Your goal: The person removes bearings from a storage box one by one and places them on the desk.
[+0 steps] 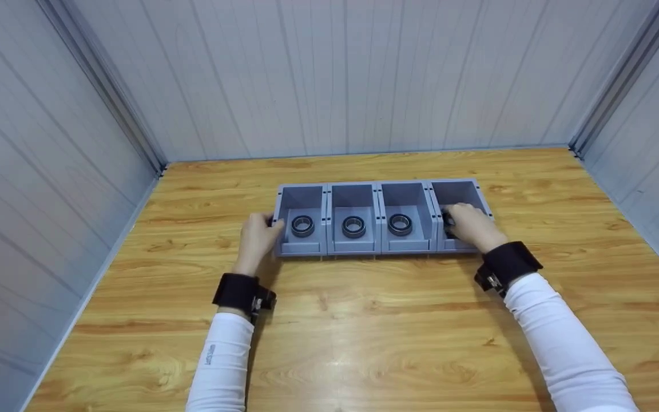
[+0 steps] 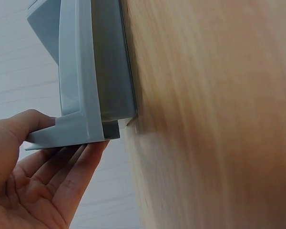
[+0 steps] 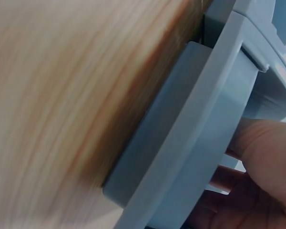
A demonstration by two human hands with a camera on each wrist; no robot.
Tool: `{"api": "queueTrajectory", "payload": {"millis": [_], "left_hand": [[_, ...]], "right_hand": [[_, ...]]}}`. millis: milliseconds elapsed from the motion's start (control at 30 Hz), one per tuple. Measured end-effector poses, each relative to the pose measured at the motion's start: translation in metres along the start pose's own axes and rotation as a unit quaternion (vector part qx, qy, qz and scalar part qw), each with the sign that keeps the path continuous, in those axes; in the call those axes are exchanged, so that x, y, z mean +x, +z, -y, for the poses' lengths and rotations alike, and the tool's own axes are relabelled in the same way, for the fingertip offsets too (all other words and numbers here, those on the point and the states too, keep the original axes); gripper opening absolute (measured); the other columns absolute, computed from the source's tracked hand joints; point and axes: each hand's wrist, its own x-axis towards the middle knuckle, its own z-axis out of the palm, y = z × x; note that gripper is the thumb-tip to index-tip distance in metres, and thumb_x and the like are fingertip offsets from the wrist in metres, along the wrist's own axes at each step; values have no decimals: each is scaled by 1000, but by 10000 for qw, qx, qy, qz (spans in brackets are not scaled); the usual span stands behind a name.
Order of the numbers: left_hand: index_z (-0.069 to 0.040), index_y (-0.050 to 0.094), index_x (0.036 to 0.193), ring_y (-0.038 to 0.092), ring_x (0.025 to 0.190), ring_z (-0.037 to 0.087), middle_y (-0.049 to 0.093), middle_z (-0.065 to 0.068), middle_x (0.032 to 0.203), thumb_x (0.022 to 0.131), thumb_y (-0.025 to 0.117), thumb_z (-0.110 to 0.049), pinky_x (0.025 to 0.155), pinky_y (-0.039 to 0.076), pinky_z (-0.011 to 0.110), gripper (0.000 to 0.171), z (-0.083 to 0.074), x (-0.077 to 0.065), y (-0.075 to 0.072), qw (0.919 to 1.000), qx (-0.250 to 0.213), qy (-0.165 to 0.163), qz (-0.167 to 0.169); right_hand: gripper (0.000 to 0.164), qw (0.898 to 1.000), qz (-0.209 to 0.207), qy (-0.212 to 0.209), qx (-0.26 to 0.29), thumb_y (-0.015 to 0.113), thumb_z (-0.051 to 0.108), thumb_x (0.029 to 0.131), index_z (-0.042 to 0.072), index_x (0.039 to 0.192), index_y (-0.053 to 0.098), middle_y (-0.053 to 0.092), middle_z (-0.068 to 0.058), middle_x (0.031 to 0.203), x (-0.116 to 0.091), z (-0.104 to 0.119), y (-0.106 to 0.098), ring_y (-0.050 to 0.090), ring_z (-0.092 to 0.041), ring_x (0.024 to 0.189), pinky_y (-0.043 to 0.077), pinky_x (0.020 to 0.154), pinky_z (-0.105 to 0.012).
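Four joined grey plastic bins (image 1: 354, 250) stand in a row on the table. My left hand (image 1: 256, 239) grips the outer wall of the leftmost bin (image 2: 69, 131), thumb inside and fingers outside. A black-rimmed ball bearing (image 1: 302, 226) lies flat in that bin; the two middle bins hold another bearing (image 1: 353, 227) and a third bearing (image 1: 400, 225). My right hand (image 1: 474, 225) reaches into the rightmost bin (image 3: 200, 138), its fingers on a dark bearing (image 1: 448, 224) mostly hidden by the hand. The bin's front lip hides the fingertips in the right wrist view.
The wood-grain table (image 1: 329, 332) extends around the bins. A pale panelled back wall (image 1: 329, 80) rises behind them, with side walls at left (image 1: 20, 171) and right (image 1: 650, 154). Each wrist wears a black strap with a camera.
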Motion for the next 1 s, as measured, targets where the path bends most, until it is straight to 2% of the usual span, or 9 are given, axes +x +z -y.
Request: {"api": "queueTrajectory", "payload": {"millis": [267, 433, 800, 1000], "left_hand": [[0, 65, 103, 56, 71, 21, 64, 13, 87, 81, 59, -17, 67, 47, 33, 28, 2, 0, 1, 9998, -67, -140, 109], [0, 64, 104, 57, 73, 21, 64, 13, 89, 81, 59, -17, 68, 47, 32, 28, 2, 0, 1, 9997, -152, -140, 120], [-1, 65, 102, 55, 70, 20, 63, 12, 85, 82, 57, -15, 64, 47, 31, 26, 0, 0, 0, 9998, -127, 14, 160], [0, 64, 105, 54, 72, 21, 64, 14, 87, 81, 58, -15, 67, 45, 33, 29, -2, -1, 0, 9999, -68, 15, 96]], "right_hand": [[32, 9994, 309, 147, -7, 57, 0, 78, -6, 110, 55, 56, -27, 100, 4, -1, 1, 51, -41, 95, 41, 80, -52], [26, 9996, 274, 69, 14, 58, 0, 76, -5, 101, 58, 57, -26, 96, 7, -2, 0, 52, -41, 92, 41, 78, -52], [32, 9995, 298, 7, 72, 62, 1, 75, -4, 106, 58, 58, -25, 95, 8, -5, -1, 53, -39, 91, 42, 77, -52], [32, 9994, 330, -49, 9, 63, 4, 75, -3, 105, 59, 58, -24, 96, 8, -4, -2, 53, -40, 93, 41, 78, -52]]}}
